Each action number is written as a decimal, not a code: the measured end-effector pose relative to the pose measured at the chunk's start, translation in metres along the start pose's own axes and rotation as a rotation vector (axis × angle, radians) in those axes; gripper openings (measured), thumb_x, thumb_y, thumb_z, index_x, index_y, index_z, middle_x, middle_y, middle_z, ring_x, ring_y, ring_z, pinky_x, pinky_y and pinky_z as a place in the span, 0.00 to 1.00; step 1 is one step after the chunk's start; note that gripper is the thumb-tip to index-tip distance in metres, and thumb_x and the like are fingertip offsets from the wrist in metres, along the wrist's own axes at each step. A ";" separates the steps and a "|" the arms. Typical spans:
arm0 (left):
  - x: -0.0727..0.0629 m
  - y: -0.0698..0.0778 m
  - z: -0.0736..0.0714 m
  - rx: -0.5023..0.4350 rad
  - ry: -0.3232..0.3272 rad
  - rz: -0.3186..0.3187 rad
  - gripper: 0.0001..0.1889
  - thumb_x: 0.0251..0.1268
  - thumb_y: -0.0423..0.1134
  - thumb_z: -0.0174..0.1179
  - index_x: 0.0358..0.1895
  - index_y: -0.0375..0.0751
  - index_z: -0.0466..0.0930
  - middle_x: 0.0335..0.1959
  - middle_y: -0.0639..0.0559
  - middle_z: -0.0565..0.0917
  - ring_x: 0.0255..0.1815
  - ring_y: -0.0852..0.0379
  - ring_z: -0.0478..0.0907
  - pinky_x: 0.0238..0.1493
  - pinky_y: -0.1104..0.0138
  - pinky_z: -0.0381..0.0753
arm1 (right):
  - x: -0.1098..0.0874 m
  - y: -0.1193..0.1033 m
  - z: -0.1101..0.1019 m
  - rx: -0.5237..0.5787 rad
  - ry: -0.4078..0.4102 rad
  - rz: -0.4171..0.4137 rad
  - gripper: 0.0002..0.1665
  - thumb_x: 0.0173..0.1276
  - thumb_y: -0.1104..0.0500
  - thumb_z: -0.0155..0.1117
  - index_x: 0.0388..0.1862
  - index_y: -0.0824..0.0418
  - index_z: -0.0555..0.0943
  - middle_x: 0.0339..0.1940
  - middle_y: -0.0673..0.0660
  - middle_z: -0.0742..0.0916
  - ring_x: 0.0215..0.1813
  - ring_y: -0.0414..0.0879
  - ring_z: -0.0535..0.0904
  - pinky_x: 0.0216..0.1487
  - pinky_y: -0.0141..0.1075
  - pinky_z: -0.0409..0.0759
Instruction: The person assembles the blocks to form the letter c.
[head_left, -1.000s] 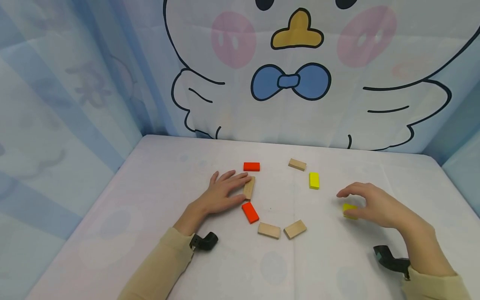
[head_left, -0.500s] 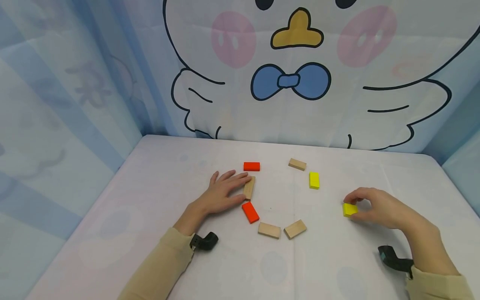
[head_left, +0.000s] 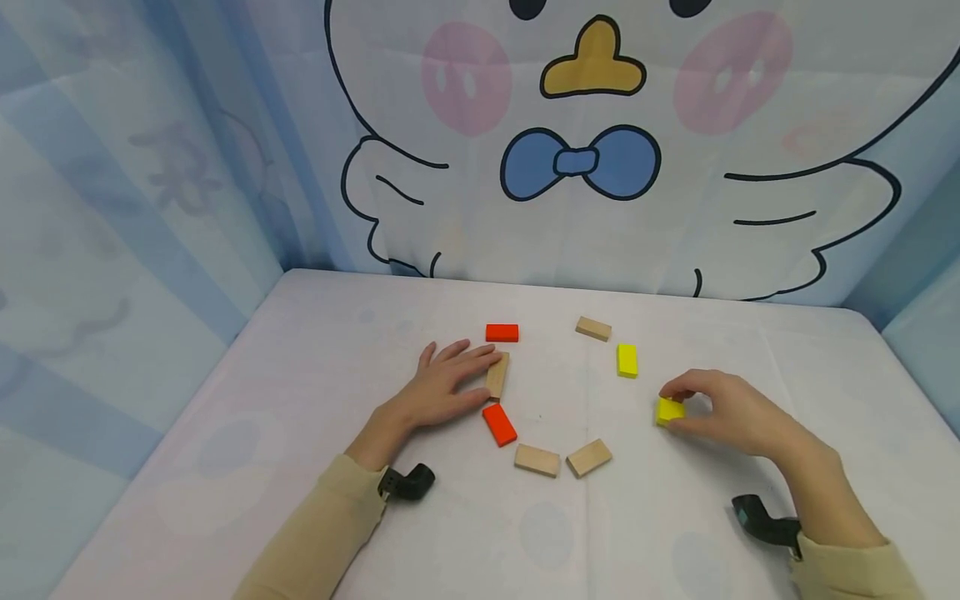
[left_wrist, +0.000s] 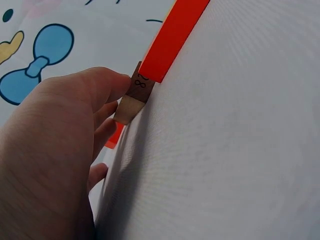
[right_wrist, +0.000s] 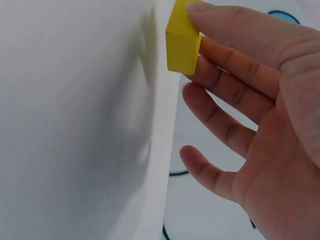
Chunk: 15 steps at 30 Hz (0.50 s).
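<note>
My right hand [head_left: 738,417] pinches a yellow block [head_left: 670,412] between thumb and fingers. In the right wrist view that yellow block [right_wrist: 182,50] hangs just off the white surface, its shadow beside it; the other fingers are spread loosely. My left hand [head_left: 442,387] rests flat on the table at the left, fingers stretched out. Its index fingertip touches the far end of a plain wooden block [head_left: 497,377], and its thumb lies by the near end. In the left wrist view, dark markings show on this wooden block [left_wrist: 136,92], close to the thumb.
Red blocks lie behind [head_left: 502,333] and in front [head_left: 499,425] of the left hand's block. Two wooden blocks [head_left: 537,460] [head_left: 589,458] lie nearer me. Farther back are a wooden block [head_left: 593,328] and a yellow block [head_left: 627,361]. A cartoon-print curtain [head_left: 577,233] borders the table.
My right hand has closed its thumb and fingers on the yellow block, lifted it slightly and carried it left. The left hand has stayed in place.
</note>
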<state>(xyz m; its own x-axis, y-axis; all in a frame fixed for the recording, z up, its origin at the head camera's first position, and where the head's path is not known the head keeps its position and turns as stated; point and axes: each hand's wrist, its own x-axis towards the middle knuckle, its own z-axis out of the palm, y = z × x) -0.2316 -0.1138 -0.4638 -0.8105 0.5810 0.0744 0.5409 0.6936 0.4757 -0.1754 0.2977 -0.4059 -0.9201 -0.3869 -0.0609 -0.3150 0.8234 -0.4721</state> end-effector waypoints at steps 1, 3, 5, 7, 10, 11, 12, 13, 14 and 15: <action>0.000 0.000 0.000 -0.002 -0.001 -0.001 0.33 0.72 0.58 0.53 0.78 0.56 0.65 0.78 0.56 0.63 0.79 0.43 0.51 0.72 0.37 0.31 | 0.001 -0.004 0.002 -0.001 0.005 -0.005 0.22 0.57 0.59 0.79 0.51 0.61 0.85 0.45 0.51 0.85 0.48 0.52 0.78 0.53 0.56 0.78; 0.000 0.000 0.000 -0.005 -0.001 -0.001 0.33 0.72 0.58 0.53 0.77 0.56 0.65 0.78 0.55 0.63 0.79 0.43 0.51 0.72 0.37 0.31 | 0.004 -0.011 0.005 -0.002 0.014 -0.012 0.22 0.58 0.59 0.79 0.50 0.61 0.85 0.45 0.51 0.85 0.48 0.51 0.78 0.53 0.55 0.78; 0.000 0.001 0.000 -0.005 -0.001 0.000 0.33 0.72 0.58 0.53 0.77 0.56 0.65 0.78 0.55 0.63 0.79 0.43 0.51 0.72 0.37 0.30 | 0.006 -0.018 0.008 -0.003 0.018 -0.022 0.21 0.57 0.60 0.79 0.50 0.62 0.85 0.44 0.51 0.85 0.47 0.51 0.78 0.53 0.55 0.78; 0.000 0.001 -0.001 -0.005 0.000 0.000 0.33 0.72 0.58 0.53 0.77 0.55 0.65 0.78 0.55 0.63 0.79 0.43 0.51 0.72 0.37 0.31 | 0.008 -0.024 0.010 -0.005 0.017 -0.029 0.20 0.58 0.60 0.78 0.49 0.62 0.85 0.44 0.51 0.86 0.47 0.51 0.79 0.53 0.54 0.78; 0.000 0.001 -0.001 -0.003 0.001 -0.003 0.32 0.72 0.58 0.53 0.77 0.55 0.65 0.78 0.55 0.63 0.79 0.43 0.51 0.72 0.37 0.31 | 0.010 -0.031 0.015 -0.009 0.013 -0.049 0.19 0.58 0.61 0.78 0.48 0.62 0.85 0.43 0.50 0.85 0.46 0.50 0.79 0.52 0.53 0.79; 0.000 0.002 -0.001 -0.003 0.002 -0.004 0.32 0.72 0.58 0.53 0.77 0.55 0.66 0.78 0.55 0.64 0.79 0.43 0.51 0.72 0.37 0.31 | 0.010 -0.033 0.017 -0.010 0.013 -0.057 0.18 0.58 0.61 0.78 0.48 0.62 0.85 0.42 0.49 0.85 0.46 0.49 0.79 0.52 0.52 0.79; 0.000 0.002 -0.002 -0.003 0.002 -0.005 0.32 0.72 0.57 0.53 0.77 0.55 0.66 0.78 0.55 0.64 0.79 0.43 0.51 0.72 0.37 0.31 | 0.011 -0.035 0.019 -0.009 0.012 -0.066 0.18 0.58 0.60 0.78 0.47 0.62 0.85 0.42 0.49 0.85 0.46 0.49 0.79 0.51 0.51 0.79; 0.000 0.002 -0.001 -0.003 0.000 -0.006 0.32 0.72 0.58 0.53 0.77 0.55 0.66 0.78 0.55 0.64 0.79 0.44 0.51 0.72 0.37 0.31 | 0.011 -0.037 0.021 -0.012 0.013 -0.078 0.18 0.58 0.60 0.78 0.47 0.61 0.85 0.41 0.48 0.85 0.45 0.48 0.79 0.51 0.50 0.79; 0.000 0.001 -0.001 -0.004 -0.001 -0.006 0.32 0.73 0.57 0.53 0.77 0.55 0.66 0.78 0.55 0.63 0.79 0.44 0.51 0.72 0.37 0.31 | 0.011 -0.038 0.023 -0.012 0.016 -0.089 0.17 0.58 0.60 0.78 0.46 0.61 0.85 0.41 0.48 0.85 0.45 0.48 0.79 0.50 0.50 0.79; 0.000 0.001 -0.001 -0.004 -0.002 -0.006 0.32 0.73 0.58 0.53 0.77 0.55 0.65 0.78 0.55 0.63 0.79 0.44 0.51 0.72 0.37 0.31 | 0.012 -0.039 0.024 -0.014 0.018 -0.099 0.17 0.58 0.60 0.79 0.45 0.61 0.85 0.41 0.47 0.85 0.44 0.47 0.79 0.50 0.49 0.80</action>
<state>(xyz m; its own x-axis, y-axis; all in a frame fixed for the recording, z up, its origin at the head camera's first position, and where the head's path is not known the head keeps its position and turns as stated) -0.2309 -0.1135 -0.4623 -0.8132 0.5778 0.0698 0.5353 0.6954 0.4795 -0.1683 0.2511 -0.4095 -0.8885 -0.4588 0.0013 -0.4073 0.7876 -0.4625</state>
